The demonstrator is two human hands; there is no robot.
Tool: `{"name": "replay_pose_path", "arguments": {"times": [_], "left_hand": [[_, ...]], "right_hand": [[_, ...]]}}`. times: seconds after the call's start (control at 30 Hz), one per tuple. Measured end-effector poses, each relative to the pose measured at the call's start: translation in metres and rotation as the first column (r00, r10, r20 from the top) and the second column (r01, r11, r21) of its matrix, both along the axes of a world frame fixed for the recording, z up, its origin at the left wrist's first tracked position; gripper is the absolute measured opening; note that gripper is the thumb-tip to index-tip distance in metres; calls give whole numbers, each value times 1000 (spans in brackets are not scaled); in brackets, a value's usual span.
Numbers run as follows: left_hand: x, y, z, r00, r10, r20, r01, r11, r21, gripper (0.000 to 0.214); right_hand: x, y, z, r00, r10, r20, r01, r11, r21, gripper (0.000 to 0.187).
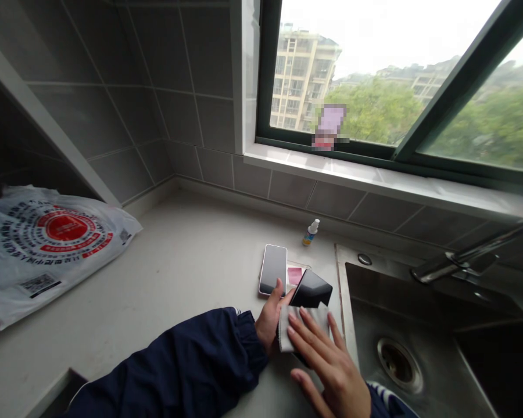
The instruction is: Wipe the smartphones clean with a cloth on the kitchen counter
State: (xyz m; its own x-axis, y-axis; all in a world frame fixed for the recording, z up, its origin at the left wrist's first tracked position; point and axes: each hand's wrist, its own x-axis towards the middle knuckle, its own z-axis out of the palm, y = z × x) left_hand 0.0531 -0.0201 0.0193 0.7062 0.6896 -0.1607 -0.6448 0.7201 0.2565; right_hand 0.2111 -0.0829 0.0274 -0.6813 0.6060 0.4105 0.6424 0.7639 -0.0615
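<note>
A black phone with a glossy dark screen is tilted above the counter, gripped by my left hand at its left side. Most of that hand's fingers are hidden behind the phone. Across the phone's lower part lies a light grey cloth. My right hand rests on the cloth with its fingers stretched out and the thumb apart. Just beyond my left hand, a second phone with a pale frame lies flat, screen up. Partly covered by the black phone is a flat item with a pink square.
A small spray bottle stands near the tiled back wall. To the right is a steel sink with a chrome faucet. A white plastic bag with red print occupies the left of the pale counter. A window sill runs behind.
</note>
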Motion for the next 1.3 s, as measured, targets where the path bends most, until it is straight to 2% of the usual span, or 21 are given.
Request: {"name": "replay_pose_path", "arguments": {"times": [0.13,0.27,0.4,0.5,0.63,0.77,0.93,1.1,1.23,1.3], "left_hand": [[-4,1,-3,998,-59,11,59,998,7,90],[-4,1,-10,997,-77,27,77,997,24,92],[3,1,-14,999,-20,45,16,996,87,85],[6,-2,-11,999,17,31,-23,984,178,79],[4,-6,-6,1000,-8,-25,15,952,304,71],[1,-7,-8,996,-65,-52,78,952,294,70],[2,-5,-8,999,-43,27,36,973,228,73],[2,-6,1,996,88,26,-91,987,136,76],[-2,-5,4,999,46,-10,-46,999,21,85],[-3,-4,1,1000,16,-13,-16,1000,4,88]], "right_hand": [[-9,-5,-3,995,96,20,-97,995,36,61],[-11,-5,-7,995,76,65,-79,996,48,63],[-6,-3,-8,997,-28,78,24,999,44,63],[1,2,-10,990,-130,46,128,991,33,63],[12,9,-14,965,-262,-18,263,965,19,61],[22,17,-16,929,-357,-98,360,933,18,58],[30,21,-14,950,-276,-148,282,959,18,52],[24,12,-6,987,-92,-131,92,996,-5,49],[11,2,0,998,34,-47,-35,999,-11,52],[5,-1,2,997,73,-11,-73,997,-11,54]]}}
